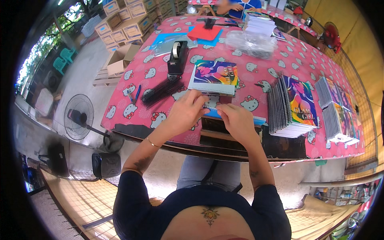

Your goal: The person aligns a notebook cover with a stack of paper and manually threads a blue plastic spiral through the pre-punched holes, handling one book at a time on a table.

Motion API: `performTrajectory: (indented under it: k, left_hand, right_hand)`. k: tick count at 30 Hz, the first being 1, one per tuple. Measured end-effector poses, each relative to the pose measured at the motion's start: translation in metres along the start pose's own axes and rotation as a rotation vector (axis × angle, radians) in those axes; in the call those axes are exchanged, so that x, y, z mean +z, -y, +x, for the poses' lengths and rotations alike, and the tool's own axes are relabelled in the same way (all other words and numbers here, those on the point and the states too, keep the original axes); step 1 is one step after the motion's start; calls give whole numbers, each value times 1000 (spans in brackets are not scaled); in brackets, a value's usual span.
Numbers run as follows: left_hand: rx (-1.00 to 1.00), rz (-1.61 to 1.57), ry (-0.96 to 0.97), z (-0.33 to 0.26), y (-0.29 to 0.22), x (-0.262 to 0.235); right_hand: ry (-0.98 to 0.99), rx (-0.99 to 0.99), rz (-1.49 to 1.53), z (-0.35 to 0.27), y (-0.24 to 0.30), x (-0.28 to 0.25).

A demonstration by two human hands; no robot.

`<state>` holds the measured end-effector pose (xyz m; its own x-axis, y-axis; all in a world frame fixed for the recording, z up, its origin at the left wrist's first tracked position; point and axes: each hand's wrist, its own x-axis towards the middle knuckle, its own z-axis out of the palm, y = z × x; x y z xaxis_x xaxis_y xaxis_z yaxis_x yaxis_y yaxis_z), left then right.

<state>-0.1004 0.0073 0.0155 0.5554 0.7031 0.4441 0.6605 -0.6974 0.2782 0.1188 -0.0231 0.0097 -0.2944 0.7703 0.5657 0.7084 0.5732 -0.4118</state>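
My left hand point(186, 110) and my right hand point(237, 121) face each other near the table's front edge, fingertips pinched close together. What they pinch is too small to make out. Under the fingers runs a blue strip point(259, 120), along a dark wooden block point(216, 135). Just beyond lies a small pile of notebooks point(216, 74) with a colourful printed cover and a row of punched holes along the near edge. Loose black binding wires point(162, 93) lie to the left of my left hand.
A black tape dispenser point(178, 58) stands past the wires, with a blue pen point(138, 94) to their left. Wire-bound notebooks point(290, 106) stand stacked at right, with more stacks point(338, 112) beyond. Plastic wrap point(252, 44) lies farther back. A person point(244, 6) sits across the table.
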Motion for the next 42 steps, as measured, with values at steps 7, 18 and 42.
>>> performTrajectory:
  k: [7,18,42]
  left_hand:
    - [48,341,-43,-61,-29,75]
    - [-1,527,-135,-8,-14,49]
    - [48,575,-84,25,-35,45]
  right_hand:
    - [-3,6,-40,-2,-3,4]
    - [98,25,-193,-27,-26,-24]
    - [45,46,-123,-30,-24,-26]
